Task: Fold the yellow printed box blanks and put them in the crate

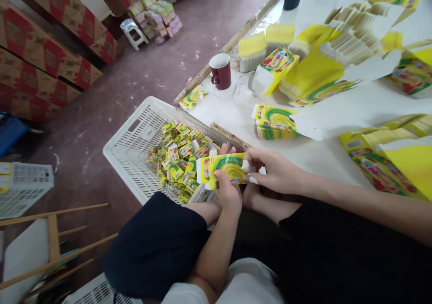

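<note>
I hold the yellow carton (225, 167), left hand (231, 194) beneath it and right hand (278, 174) pinching its end flap (246, 165). Tucking the flap needs steady support.

The left hand (229, 191) and right hand (275, 173) hold a small box (222, 168) at lower centre, over the white basket (131, 151). Filled boxes (178, 155) crowd the basket's right half, while its left half lies open. Just above the hands a wooden strip (229, 135) edges the table (337, 110). Beyond it a stack of flat cartons (275, 123) blocks the way, with bare tabletop to its right. A red mug (221, 71) and carton heaps (337, 47) crowd the upper right.
</note>
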Tool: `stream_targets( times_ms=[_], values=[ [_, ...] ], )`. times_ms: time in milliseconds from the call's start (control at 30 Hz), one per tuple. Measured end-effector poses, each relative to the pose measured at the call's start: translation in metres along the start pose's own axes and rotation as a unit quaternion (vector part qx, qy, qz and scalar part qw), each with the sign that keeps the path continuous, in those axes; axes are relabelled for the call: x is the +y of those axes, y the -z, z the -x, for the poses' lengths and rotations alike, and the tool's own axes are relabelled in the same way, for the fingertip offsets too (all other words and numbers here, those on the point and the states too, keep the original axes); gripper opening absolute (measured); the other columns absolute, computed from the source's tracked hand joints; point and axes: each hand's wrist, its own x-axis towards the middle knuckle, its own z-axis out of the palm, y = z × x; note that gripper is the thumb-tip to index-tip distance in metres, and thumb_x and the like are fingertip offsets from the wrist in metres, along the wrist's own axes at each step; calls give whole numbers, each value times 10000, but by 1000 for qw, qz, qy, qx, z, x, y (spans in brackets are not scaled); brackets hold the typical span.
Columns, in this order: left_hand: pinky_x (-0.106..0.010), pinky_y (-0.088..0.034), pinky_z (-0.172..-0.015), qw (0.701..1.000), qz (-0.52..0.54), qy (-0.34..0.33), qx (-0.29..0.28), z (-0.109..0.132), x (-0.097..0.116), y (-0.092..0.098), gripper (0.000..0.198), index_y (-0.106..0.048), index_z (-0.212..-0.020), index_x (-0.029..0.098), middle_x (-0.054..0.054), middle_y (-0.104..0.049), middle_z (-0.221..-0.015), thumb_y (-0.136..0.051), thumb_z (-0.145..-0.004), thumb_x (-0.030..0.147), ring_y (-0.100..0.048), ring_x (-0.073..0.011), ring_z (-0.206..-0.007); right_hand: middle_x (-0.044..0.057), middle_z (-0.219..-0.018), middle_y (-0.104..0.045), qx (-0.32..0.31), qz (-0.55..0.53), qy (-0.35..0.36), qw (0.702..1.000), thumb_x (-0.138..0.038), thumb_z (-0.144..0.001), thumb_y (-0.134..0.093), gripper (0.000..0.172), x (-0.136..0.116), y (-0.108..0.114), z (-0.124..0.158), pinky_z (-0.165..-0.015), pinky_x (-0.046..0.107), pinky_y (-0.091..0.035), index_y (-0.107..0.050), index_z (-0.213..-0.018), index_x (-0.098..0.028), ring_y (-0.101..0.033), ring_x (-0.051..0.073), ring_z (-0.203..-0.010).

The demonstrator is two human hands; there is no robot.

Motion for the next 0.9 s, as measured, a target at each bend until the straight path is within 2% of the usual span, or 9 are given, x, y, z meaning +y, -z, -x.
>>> stream_targets(
  times_ms=[100,200,300,433,567,667,733,800,900],
  values=[
    [-435,-528,-1047,996,87,-12,-7,-2,16,-6,611,-678,-1196,230,-120,-720,-1218,-557,-869,732,-641,-311,-1255,8,-950,-583,-28,-127,-23,991,-302,-781,-709,285,0,-3,1,-674,296,-523,-523,-981,-218,-588,158,-787],
    [-406,-556,-968,992,129,10,4,3,28,-10,525,-666,-1042,231,-87,-712,-1058,-600,-837,710,-685,-279,-1103,13,-982,-588,-78,-138,1,987,-296,-779,-724,319,-6,-12,2,-727,306,-533,-513,-1005,-216,-593,160,-831],
    [-341,-572,-796,994,106,24,26,7,32,-13,644,-624,-931,241,-62,-655,-890,-486,-800,856,-677,-245,-941,-26,-866,-577,-93,-66,-12,993,-232,-735,-758,382,-12,-18,3,-654,273,-469,-486,-1003,-225,-546,145,-741],
    [-371,-574,-837,999,30,-27,-14,5,30,-16,884,-657,-1077,258,-95,-693,-1004,-486,-632,1003,-641,-317,-1139,-45,-783,-555,-36,-11,-23,999,-197,-753,-719,345,-12,-8,2,-607,255,-409,-529,-1040,-213,-519,138,-683],
    [-315,-559,-872,997,-7,-74,16,-2,25,-11,546,-671,-999,243,-48,-730,-976,-789,-714,694,-699,-207,-952,-4,-821,-644,4,-11,18,1000,-270,-873,-614,155,-5,13,-1,-627,261,-443,-626,-1011,-200,-573,147,-702],
    [-304,-563,-894,994,-6,-109,11,-11,25,-2,387,-662,-999,231,-39,-742,-985,-807,-796,527,-713,-171,-905,18,-880,-715,58,82,64,993,-187,-907,-544,184,2,28,-1,-687,284,-490,-697,-1006,-217,-635,173,-770],
    [-360,-542,-1002,986,-19,-163,-4,-19,29,7,414,-628,-1157,256,-73,-730,-1149,-743,-861,521,-710,-217,-1088,44,-923,-730,131,199,127,963,-147,-942,-514,255,6,36,1,-754,336,-512,-729,-1049,-234,-643,213,-854],
    [-437,-469,-1125,968,-63,-240,-30,-27,35,18,591,-549,-1312,275,-119,-657,-1349,-728,-846,592,-621,-283,-1307,62,-973,-736,182,329,196,906,-157,-987,-507,277,7,42,4,-830,407,-511,-740,-1093,-261,-623,250,-929],
    [-498,-391,-1198,932,-202,-263,-149,-29,43,28,993,-449,-1447,262,-164,-531,-1513,-869,-640,660,-478,-364,-1454,21,-1037,-738,131,434,313,835,-227,-1024,-514,249,3,43,9,-1032,488,-461,-712,-1148,-314,-612,257,-1017]
  ],
)
